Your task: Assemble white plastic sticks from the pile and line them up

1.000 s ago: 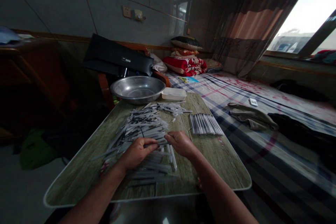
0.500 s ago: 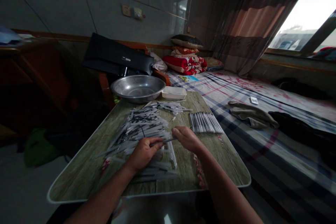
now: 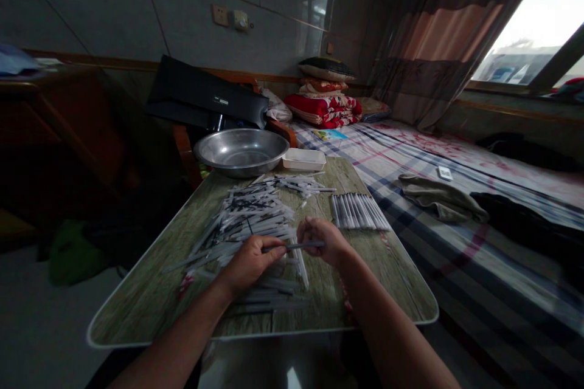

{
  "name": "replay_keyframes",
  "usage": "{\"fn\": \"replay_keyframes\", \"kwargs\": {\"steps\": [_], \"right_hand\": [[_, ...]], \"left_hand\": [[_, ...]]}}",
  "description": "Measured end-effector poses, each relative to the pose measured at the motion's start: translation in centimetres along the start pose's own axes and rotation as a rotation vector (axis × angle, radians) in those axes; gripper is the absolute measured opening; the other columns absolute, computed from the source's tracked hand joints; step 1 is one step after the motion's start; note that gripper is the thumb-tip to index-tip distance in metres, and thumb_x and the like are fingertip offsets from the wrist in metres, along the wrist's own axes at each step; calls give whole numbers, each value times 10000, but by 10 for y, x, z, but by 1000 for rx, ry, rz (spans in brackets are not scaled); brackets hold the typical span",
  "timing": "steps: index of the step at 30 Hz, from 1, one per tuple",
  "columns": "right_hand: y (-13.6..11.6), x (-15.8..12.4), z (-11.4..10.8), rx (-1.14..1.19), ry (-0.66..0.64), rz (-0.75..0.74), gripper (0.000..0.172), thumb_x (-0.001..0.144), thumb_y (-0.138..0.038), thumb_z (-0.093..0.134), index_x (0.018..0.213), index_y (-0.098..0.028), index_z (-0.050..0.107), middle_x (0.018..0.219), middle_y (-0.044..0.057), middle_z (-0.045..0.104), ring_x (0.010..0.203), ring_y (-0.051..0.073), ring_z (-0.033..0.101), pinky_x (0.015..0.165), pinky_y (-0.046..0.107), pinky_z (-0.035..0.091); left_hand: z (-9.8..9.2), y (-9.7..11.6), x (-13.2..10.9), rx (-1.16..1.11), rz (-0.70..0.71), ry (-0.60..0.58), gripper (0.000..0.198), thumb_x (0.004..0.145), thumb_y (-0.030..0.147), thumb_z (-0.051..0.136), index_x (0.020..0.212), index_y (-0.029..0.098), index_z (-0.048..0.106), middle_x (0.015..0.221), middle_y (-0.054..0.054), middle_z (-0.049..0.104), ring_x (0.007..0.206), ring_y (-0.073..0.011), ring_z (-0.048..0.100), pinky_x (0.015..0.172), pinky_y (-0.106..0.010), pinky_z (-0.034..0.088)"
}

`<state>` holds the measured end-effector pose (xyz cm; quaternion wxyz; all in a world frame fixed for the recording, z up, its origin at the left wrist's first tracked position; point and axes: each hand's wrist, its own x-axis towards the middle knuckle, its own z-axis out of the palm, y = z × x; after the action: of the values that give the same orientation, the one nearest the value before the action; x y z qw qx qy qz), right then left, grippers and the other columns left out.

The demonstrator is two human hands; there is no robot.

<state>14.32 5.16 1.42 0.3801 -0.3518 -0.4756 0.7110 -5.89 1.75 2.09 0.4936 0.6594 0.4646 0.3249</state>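
Observation:
A loose heap of thin white and dark sticks [image 3: 249, 222] covers the middle of a small wood-patterned table [image 3: 378, 279]. Both hands hold one thin dark stick [image 3: 298, 246] level above the heap's near edge. My left hand [image 3: 250, 261] pinches its left end with curled fingers. My right hand [image 3: 322, 238] is closed round its right end. A tidy row of white sticks [image 3: 358, 211] lies side by side just to the right of my right hand.
A steel basin [image 3: 241, 151] and a shallow white tray [image 3: 303, 159] stand at the table's far edge. A dark case [image 3: 205, 97] rests on a chair behind. A bed with a striped sheet [image 3: 456, 206], folded blankets [image 3: 326, 106] and clothes lies right.
My left hand lifted one dark stick out of the heap. My right hand moved in from the right and closed on the stick's other end.

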Motion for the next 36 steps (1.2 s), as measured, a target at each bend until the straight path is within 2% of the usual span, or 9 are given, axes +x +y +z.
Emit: {"fn": "replay_keyframes", "kwargs": {"steps": [5,15,19,21,23,26,30,32,36], "right_hand": [[3,-1,4,-94,18,-109,452,834,-492,454,605,-131,599,364,-27,454,290,65,313,329,201,185],[2,-2,1,-154,-28,-62,422,861,-452,457,635,-124,597,379,-35,439,301,63,309,333,204,169],[-7,-8,-1,-155,-206,23,299,794,-432,611,769,-135,590,464,-78,412,352,42,275,353,187,159],[-12,-13,-4,-147,-281,58,278,743,-389,675,842,-151,572,494,-99,378,381,37,249,371,181,159],[-17,-19,-10,-168,-267,39,265,727,-351,670,875,-159,563,492,-108,352,396,41,232,385,184,155],[-27,-28,-28,-267,-64,-69,217,727,-313,594,883,-164,565,491,-102,341,410,55,248,402,193,165],[-43,-42,-70,-659,468,-199,214,696,-287,519,865,-173,582,509,-82,390,440,79,328,441,204,226],[-47,-50,-94,-913,706,-186,222,684,-280,509,851,-170,604,494,-68,433,446,95,369,462,218,246],[-47,-64,-128,-1193,975,-89,232,727,-295,488,835,-166,648,585,11,587,546,152,519,541,250,329]], "left_hand": [[-4,7,0,97,27,-32,310,793,390,595,909,151,753,829,-54,737,809,-220,657,743,-291,483],[-5,6,-3,169,102,-56,277,833,395,560,841,180,735,766,-25,696,747,-193,622,688,-269,453],[-10,-1,-3,95,116,60,247,788,370,630,939,187,699,757,-9,637,711,-159,580,672,-257,439],[-12,-5,-1,8,127,164,383,765,355,660,1113,198,625,749,17,578,659,-128,538,634,-240,426],[-13,-9,1,-59,156,256,503,779,347,651,1243,208,518,753,34,536,647,-113,514,640,-236,420],[-14,-15,4,-83,188,328,534,822,341,608,1308,215,426,757,41,529,655,-109,504,681,-247,416],[-13,-18,6,-106,175,349,526,830,341,594,1310,229,409,780,40,538,673,-113,508,690,-251,411],[-12,-18,7,-113,166,347,528,829,341,591,1311,232,406,779,41,540,681,-116,511,690,-251,408],[-9,-21,8,-90,156,319,497,825,338,582,1284,212,436,744,42,534,678,-124,509,680,-248,395]]}}
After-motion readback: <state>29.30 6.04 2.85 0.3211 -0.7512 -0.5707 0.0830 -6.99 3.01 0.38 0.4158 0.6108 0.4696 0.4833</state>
